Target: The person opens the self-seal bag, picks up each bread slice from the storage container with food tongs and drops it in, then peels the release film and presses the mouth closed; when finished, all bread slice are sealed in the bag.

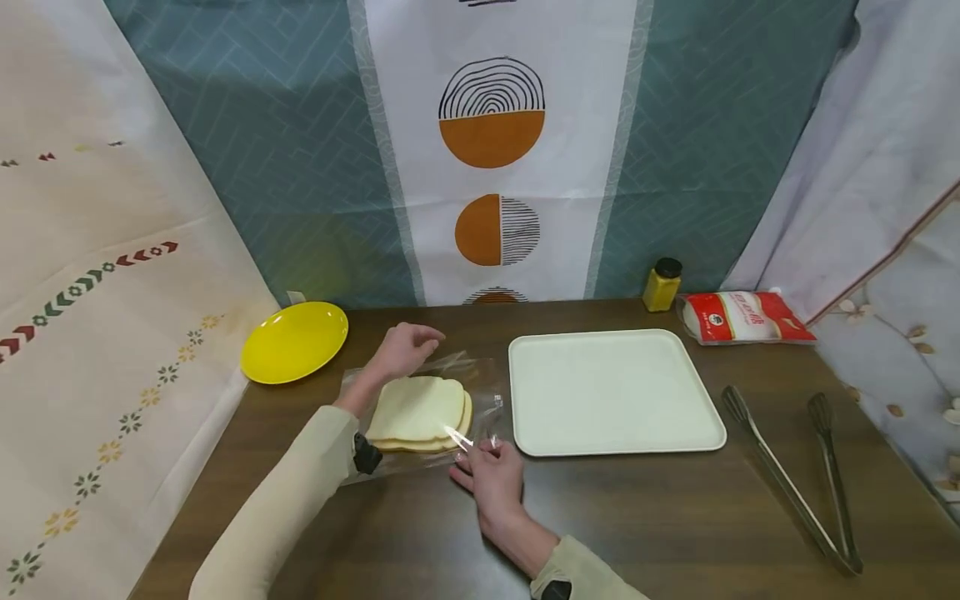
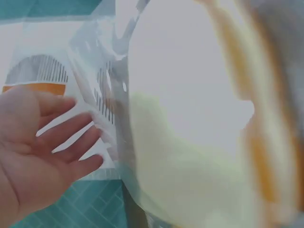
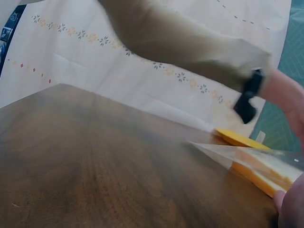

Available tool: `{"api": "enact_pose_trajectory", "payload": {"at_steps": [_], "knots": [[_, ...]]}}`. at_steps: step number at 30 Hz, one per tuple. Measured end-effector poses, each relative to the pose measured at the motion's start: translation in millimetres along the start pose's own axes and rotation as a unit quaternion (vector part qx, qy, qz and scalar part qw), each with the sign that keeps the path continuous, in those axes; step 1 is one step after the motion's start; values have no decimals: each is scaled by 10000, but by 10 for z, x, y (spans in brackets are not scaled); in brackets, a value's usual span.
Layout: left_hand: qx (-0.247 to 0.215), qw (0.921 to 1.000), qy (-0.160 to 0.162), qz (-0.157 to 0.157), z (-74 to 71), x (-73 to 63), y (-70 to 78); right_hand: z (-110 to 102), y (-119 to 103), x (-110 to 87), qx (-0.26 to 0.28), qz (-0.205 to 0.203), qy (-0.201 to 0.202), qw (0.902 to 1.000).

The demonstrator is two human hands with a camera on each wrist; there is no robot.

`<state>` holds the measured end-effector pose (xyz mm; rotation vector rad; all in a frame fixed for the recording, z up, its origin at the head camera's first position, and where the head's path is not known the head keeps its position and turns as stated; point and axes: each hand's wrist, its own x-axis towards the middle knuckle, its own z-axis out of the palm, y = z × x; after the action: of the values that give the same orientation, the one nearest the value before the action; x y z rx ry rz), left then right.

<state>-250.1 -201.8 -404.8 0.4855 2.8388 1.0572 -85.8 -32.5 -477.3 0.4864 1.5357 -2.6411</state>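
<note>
Slices of bread (image 1: pixel 417 408) lie stacked in a clear plastic bag (image 1: pixel 486 379) on the table, left of the middle. My right hand (image 1: pixel 497 483) pinches the near right edge of the bag, where the film shines. In the right wrist view only part of that right hand (image 3: pixel 292 204) shows, beside the crust. Over the far edge of the bag is my left hand (image 1: pixel 405 348). The left wrist view shows this left hand (image 2: pixel 57 142) with loosely bent, spread fingers and nothing in them, beside the bagged bread (image 2: pixel 190 118).
A yellow plate (image 1: pixel 295 342) stands at the back left. Right of the bag is a white tray (image 1: pixel 615 392). Tongs (image 1: pixel 795 487) lie spread at the right. Behind them are a red and white packet (image 1: pixel 746 317) and a yellow jar with a black lid (image 1: pixel 662 286).
</note>
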Motion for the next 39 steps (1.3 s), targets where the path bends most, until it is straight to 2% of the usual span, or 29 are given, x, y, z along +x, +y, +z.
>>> {"api": "enact_pose_trajectory", "payload": {"at_steps": [3,7,10,17,20,23,26,29,32,34,39], "knots": [[-15,9960,-878,-143,13,209,34,-26,25,-5,1,28,-29,10000],[-279,9825,-1823,-251,29,398,36,-59,41,-3,-43,43,-80,9999],[-442,9723,-2273,-313,38,487,23,-73,37,-5,-42,51,-97,9999],[-1184,9426,-3079,-508,93,549,19,-86,61,-49,88,55,-187,9998],[-1252,9384,-3159,-620,121,564,39,-84,64,-54,173,70,-183,9997],[-1257,9408,-3076,-671,141,577,73,-84,54,-43,194,56,-151,9997],[-1195,9475,-2889,-667,136,568,104,-75,45,-35,171,17,-150,9997],[-963,9578,-2655,-537,105,538,122,-64,48,-40,190,10,-150,9997],[-917,9632,-2492,-422,61,491,117,-62,58,-56,249,40,-113,9996],[-1034,9643,-2409,-366,26,454,104,-62,64,-65,287,33,-96,9995],[-1651,9611,-2200,-236,-87,344,50,-57,42,-74,254,-208,-169,9993]]}}
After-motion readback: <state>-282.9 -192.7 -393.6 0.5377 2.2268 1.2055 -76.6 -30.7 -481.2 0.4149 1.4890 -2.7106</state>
